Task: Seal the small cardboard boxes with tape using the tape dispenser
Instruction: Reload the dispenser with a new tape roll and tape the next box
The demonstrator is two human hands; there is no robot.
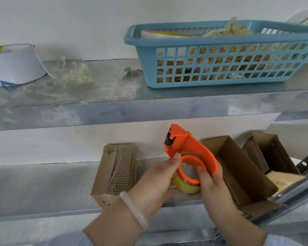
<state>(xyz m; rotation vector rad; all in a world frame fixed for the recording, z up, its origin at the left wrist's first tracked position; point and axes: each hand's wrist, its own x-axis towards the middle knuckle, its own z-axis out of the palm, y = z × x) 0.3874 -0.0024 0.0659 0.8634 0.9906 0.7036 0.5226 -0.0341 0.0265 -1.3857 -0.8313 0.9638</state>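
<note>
Tape dispenser (188,148), orange plastic, is held up in both hands in front of the lower shelf (43,189), touching nothing on the shelf. Its cutter head points up and a little to the left, and its ring-shaped hub sits low between the hands. A yellowish clear tape roll (183,187) is on the hub and shows below the orange ring.

The left hand (156,181) has its grip closed on the tool: the thumb presses the orange body just above the ring, and the fingers curl under the roll. A pale bracelet (133,208) circles that wrist. The right hand (212,185) also has its grip closed round the dispenser, with the thumb laid over the ring's right side and the fingers wrapped behind the curved handle.

On the lower shelf, to the left of the hands, a closed cardboard box (114,171) stands against the wall, its top worn and showing bare corrugation. To the right of the hands lies an open cardboard box (242,171), its flaps spread, and just beyond it a second open box (267,150) with a serrated edge.

The upper shelf (114,110) is metal. At its left end sits a white tape roll (14,64), with crumpled tape scraps (69,82) spread beside it. Toward the right stands a blue basket (220,68) with a slotted wall, filled with what looks like more rolls and scraps; its contents are too blurred to tell apart.
</note>
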